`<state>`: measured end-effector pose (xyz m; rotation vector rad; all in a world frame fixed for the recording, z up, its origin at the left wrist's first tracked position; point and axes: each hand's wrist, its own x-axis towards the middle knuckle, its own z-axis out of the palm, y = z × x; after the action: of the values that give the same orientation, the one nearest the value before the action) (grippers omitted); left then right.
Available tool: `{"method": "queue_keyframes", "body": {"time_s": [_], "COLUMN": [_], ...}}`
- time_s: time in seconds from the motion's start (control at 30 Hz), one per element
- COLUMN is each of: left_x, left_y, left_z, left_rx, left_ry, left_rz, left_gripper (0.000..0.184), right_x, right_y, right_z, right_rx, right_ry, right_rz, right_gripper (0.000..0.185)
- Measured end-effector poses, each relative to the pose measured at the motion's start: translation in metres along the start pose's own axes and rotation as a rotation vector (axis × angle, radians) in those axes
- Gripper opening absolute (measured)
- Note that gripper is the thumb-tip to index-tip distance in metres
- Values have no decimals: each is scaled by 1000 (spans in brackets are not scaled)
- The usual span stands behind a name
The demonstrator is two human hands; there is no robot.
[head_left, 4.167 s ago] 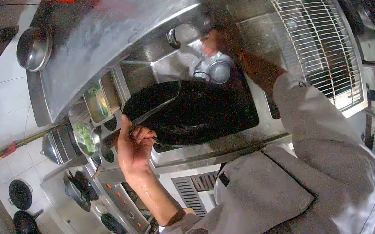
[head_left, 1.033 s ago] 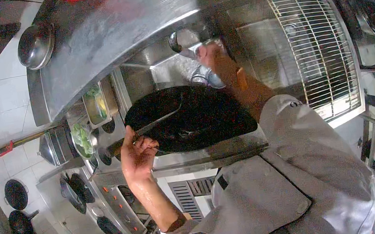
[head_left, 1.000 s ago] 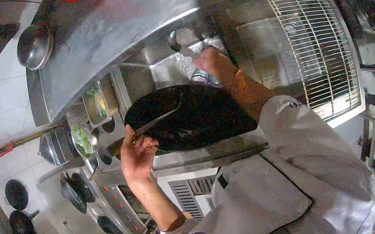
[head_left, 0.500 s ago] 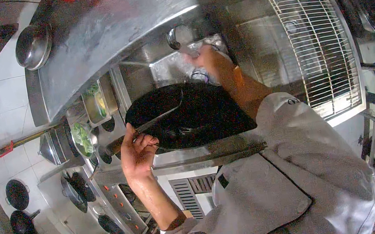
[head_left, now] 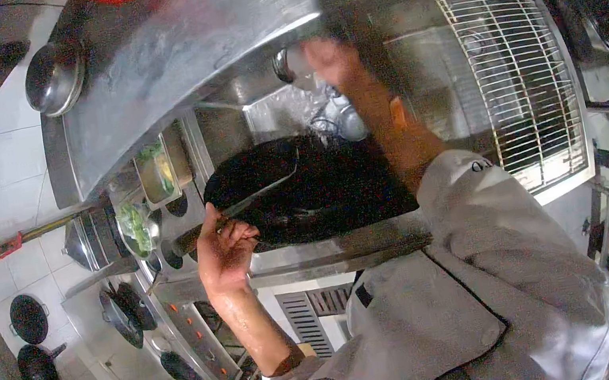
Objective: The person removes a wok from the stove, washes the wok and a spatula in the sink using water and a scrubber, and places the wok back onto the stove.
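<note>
My left hand [head_left: 229,247] is closed, its fingers curled round a long metal utensil [head_left: 261,193] with a dark grip sticking out to the left. The utensil's shaft slants over a large black wok [head_left: 353,190]; its exact kind is unclear. My right hand [head_left: 327,61] is smeared by motion at the far side of the sink [head_left: 226,130], beside a shiny round metal fitting [head_left: 282,66]. Whether it holds anything does not show. Below it, churning water [head_left: 287,108] and a pale rounded object [head_left: 348,125] are in the sink behind the wok.
A wire grate [head_left: 520,81] lies on the right. A metal pan of cut food [head_left: 157,174] and a bowl of green vegetables [head_left: 136,230] stand on the left. Nested metal bowls [head_left: 52,79] sit at upper left, and dark pans [head_left: 28,317] lie at lower left.
My right hand has moved up and away from the pale object in the sink, toward the round metal fitting. My left hand and the wok have barely shifted.
</note>
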<state>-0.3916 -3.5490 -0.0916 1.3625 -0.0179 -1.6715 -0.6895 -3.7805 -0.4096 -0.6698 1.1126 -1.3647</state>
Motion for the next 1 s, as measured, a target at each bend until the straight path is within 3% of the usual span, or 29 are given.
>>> {"method": "queue_keyframes", "body": {"time_s": [0.07, 0.13, 0.23, 0.3, 0.4, 0.47, 0.53, 0.67, 0.73, 0.87, 0.93, 1.0], "left_x": [-5, -15, -11, -5, -6, -12, -21, -28, -28, -45, -58, -60], "left_y": [-2, -6, -6, -3, -1, 0, -2, 6, 11, 19, 23, 29], "left_z": [4, 24, 24, 12, 8, 15, 29, 37, 31, 56, 77, 70], "left_rx": [19, 80, 59, 64, 37, 2, 9, -39, -98, -109, -5, -35], "left_ry": [2, 149, 156, 121, 49, 15, 120, 56, -106, -35, 116, 49], "left_rz": [2, 72, 62, 36, 15, 28, 81, 47, 29, 41, 84, 77], "left_gripper": [21, 22, 24, 23, 23, 23, 22, 19, 19, 20, 21, 20], "right_x": [20, 11, -39, -58, -23, 6, 14, 19, 16, 0, -14, -23], "right_y": [-14, 17, 69, 56, 3, -37, -66, -90, -95, -115, -127, -141], "right_z": [-13, -16, 7, 25, 17, -9, -30, -46, -48, -62, -72, -78], "right_rx": [-8, -54, -7, 154, 93, -130, -378, -791, -895, -964, -975, -988], "right_ry": [90, 160, 114, 66, 13, -32, -82, -220, -266, -340, -370, -404], "right_rz": [-63, -21, 302, 416, 147, -61, -173, -197, -183, -173, -164, -143], "right_gripper": [47, 46, 46, 45, 45, 45, 44, 44, 44, 43, 43, 43]}}
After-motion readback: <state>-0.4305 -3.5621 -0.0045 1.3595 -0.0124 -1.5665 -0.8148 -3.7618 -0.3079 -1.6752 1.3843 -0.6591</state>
